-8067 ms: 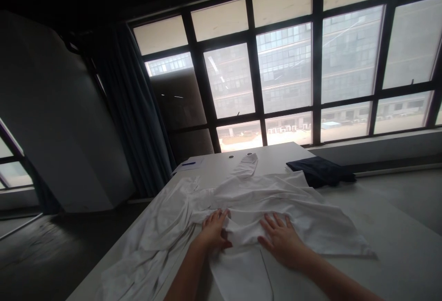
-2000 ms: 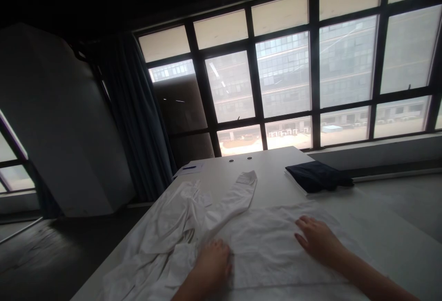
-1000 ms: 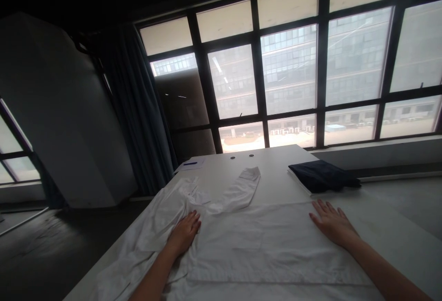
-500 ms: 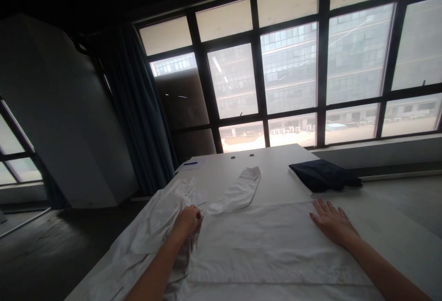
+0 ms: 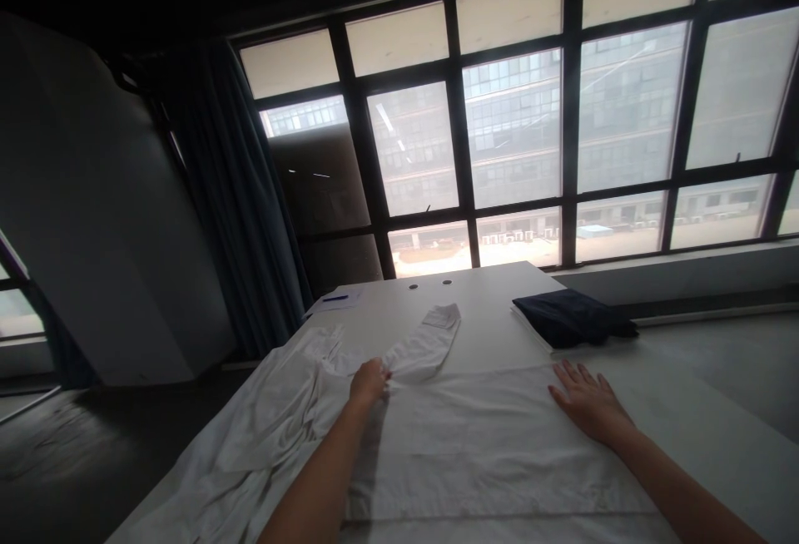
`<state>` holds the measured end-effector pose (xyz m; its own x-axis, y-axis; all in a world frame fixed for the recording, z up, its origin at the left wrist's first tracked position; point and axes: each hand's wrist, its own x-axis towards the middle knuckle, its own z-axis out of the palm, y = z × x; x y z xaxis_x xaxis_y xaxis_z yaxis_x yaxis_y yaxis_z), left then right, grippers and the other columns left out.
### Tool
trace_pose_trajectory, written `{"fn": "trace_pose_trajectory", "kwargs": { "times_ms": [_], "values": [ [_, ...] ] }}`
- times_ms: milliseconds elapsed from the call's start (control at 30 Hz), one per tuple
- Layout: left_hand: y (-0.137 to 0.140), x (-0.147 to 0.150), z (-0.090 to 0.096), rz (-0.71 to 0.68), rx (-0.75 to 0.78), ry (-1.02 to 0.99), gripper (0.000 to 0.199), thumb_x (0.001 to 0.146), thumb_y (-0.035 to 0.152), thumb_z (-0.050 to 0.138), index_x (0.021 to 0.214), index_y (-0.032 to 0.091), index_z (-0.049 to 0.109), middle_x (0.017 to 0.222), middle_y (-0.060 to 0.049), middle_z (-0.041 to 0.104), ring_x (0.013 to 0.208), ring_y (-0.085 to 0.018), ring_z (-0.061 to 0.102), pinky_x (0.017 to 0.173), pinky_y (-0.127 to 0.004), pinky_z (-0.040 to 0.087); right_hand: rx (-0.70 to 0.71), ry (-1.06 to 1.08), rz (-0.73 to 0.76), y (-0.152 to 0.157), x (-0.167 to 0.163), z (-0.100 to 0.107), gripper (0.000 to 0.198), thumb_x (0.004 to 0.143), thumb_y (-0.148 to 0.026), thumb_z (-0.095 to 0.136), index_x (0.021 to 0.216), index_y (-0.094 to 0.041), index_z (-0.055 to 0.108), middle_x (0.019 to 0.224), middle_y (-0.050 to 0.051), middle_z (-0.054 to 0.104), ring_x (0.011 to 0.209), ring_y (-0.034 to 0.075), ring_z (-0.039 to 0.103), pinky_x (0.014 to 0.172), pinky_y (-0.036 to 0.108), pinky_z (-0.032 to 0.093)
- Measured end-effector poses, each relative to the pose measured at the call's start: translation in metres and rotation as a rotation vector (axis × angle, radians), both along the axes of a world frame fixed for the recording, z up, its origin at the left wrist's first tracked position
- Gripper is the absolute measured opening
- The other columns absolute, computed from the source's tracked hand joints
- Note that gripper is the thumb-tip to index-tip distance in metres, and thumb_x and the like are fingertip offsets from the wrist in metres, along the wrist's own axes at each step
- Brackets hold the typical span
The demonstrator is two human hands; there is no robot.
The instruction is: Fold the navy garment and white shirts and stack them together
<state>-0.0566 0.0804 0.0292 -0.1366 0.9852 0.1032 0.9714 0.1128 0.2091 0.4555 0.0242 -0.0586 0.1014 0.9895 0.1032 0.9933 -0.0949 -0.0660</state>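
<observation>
A white long-sleeved shirt (image 5: 487, 427) lies spread over the table, its body smooth in front of me and one sleeve (image 5: 430, 344) stretched toward the far end. The left part of the shirt (image 5: 275, 411) is bunched in loose folds. My left hand (image 5: 369, 381) is closed in a pinch on the shirt near the base of that sleeve. Flat on the right edge of the cloth rests my right hand (image 5: 587, 403), its fingers spread. Its palm side is hidden.
A folded dark garment (image 5: 571, 317) lies at the table's right edge. Paper with a blue pen (image 5: 335, 299) is at the far left of the white table (image 5: 487, 294). Beyond stand a dark blue curtain (image 5: 250, 195), a pillar (image 5: 125, 220) and tall windows.
My left hand has moved right and slightly away from me, to the base of the sleeve. My right hand stays flat on the cloth. The view has shifted slightly.
</observation>
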Motion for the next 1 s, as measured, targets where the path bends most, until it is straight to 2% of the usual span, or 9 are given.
{"fn": "trace_pose_trajectory", "kwargs": {
  "times_ms": [267, 433, 600, 667, 700, 767, 833, 900, 1000],
  "values": [
    [-0.012, -0.024, 0.032, 0.093, 0.12, 0.037, 0.032, 0.104, 0.042, 0.037, 0.101, 0.023, 0.063, 0.099, -0.008, 0.073, 0.091, -0.022, 0.067, 0.072, -0.028, 0.041, 0.128, 0.016, 0.045, 0.002, -0.022, 0.011, 0.062, 0.095, -0.052, 0.036, 0.149, -0.025, 0.05, 0.16, 0.008, 0.043, 0.144, 0.039, 0.036, 0.116, 0.061, 0.018],
    [-0.031, -0.02, 0.041, 0.117, 0.194, 0.094, 0.037, 0.104, 0.03, 0.03, 0.122, 0.015, 0.058, 0.124, -0.018, 0.062, 0.113, -0.03, 0.059, 0.091, -0.037, 0.043, 0.273, -0.005, 0.068, 0.008, -0.042, 0.026, 0.042, 0.095, -0.037, 0.043, 0.129, -0.024, 0.064, 0.147, 0.011, 0.055, 0.139, 0.036, 0.038, 0.111, 0.053, 0.026],
    [-0.074, 0.028, 0.014, -0.142, 0.098, 0.115, 0.043, 0.101, 0.049, 0.04, 0.132, 0.026, 0.06, 0.132, -0.011, 0.061, 0.124, -0.03, 0.054, 0.106, -0.042, 0.038, 0.32, -0.007, 0.099, 0.011, -0.042, 0.049, 0.03, 0.093, -0.02, 0.043, 0.108, -0.02, 0.069, 0.126, 0.013, 0.063, 0.123, 0.032, 0.047, 0.106, 0.045, 0.03],
    [-0.094, 0.044, -0.006, -0.178, -0.002, 0.111, 0.065, 0.094, 0.068, 0.044, 0.142, 0.026, 0.055, 0.142, -0.016, 0.056, 0.131, -0.041, 0.049, 0.106, -0.057, 0.037, 0.314, 0.0, 0.105, 0.012, -0.047, 0.056, 0.028, 0.092, -0.016, 0.043, 0.101, -0.017, 0.07, 0.117, 0.015, 0.064, 0.118, 0.033, 0.05, 0.104, 0.047, 0.031],
    [-0.103, 0.049, -0.014, -0.184, -0.081, 0.114, 0.075, 0.091, 0.074, 0.043, 0.149, 0.028, 0.048, 0.154, -0.017, 0.045, 0.141, -0.047, 0.037, 0.109, -0.068, 0.029, 0.309, 0.008, 0.111, 0.012, -0.054, 0.058, 0.029, 0.091, -0.014, 0.043, 0.101, -0.016, 0.07, 0.115, 0.017, 0.065, 0.118, 0.033, 0.051, 0.104, 0.048, 0.032],
    [-0.113, 0.053, -0.027, -0.194, -0.158, 0.116, 0.087, 0.088, 0.082, 0.038, 0.158, 0.032, 0.032, 0.168, -0.014, 0.022, 0.15, -0.053, 0.012, 0.108, -0.081, 0.012, 0.293, 0.034, 0.156, 0.009, -0.08, 0.06, 0.03, 0.09, -0.014, 0.045, 0.107, -0.014, 0.07, 0.12, 0.019, 0.064, 0.119, 0.034, 0.052, 0.104, 0.048, 0.033],
    [-0.114, 0.052, -0.033, -0.206, -0.171, 0.104, 0.087, 0.089, 0.082, 0.031, 0.161, 0.035, 0.022, 0.17, -0.009, 0.009, 0.152, -0.05, -0.001, 0.108, -0.082, 0.003, 0.262, 0.067, 0.261, 0.001, -0.118, 0.056, 0.032, 0.091, -0.02, 0.048, 0.115, -0.018, 0.069, 0.13, 0.015, 0.064, 0.122, 0.031, 0.053, 0.105, 0.043, 0.035],
    [-0.108, 0.047, -0.033, -0.219, -0.157, 0.091, 0.083, 0.091, 0.08, 0.028, 0.161, 0.036, 0.02, 0.17, -0.007, 0.008, 0.153, -0.046, -0.002, 0.11, -0.081, 0.001, 0.218, 0.098, 0.413, -0.011, -0.16, 0.049, 0.035, 0.092, -0.032, 0.053, 0.124, -0.028, 0.067, 0.14, 0.006, 0.061, 0.128, 0.026, 0.053, 0.109, 0.037, 0.034],
    [-0.098, 0.038, -0.029, -0.239, -0.127, 0.093, 0.076, 0.094, 0.075, 0.029, 0.16, 0.038, 0.024, 0.17, -0.004, 0.012, 0.155, -0.041, 0.002, 0.114, -0.077, 0.002, 0.095, 0.204, 0.633, -0.023, -0.197, 0.039, 0.053, 0.096, -0.052, 0.048, 0.145, -0.033, 0.052, 0.158, 0.005, 0.046, 0.145, 0.028, 0.038, 0.12, 0.045, 0.022]
  ]
}}
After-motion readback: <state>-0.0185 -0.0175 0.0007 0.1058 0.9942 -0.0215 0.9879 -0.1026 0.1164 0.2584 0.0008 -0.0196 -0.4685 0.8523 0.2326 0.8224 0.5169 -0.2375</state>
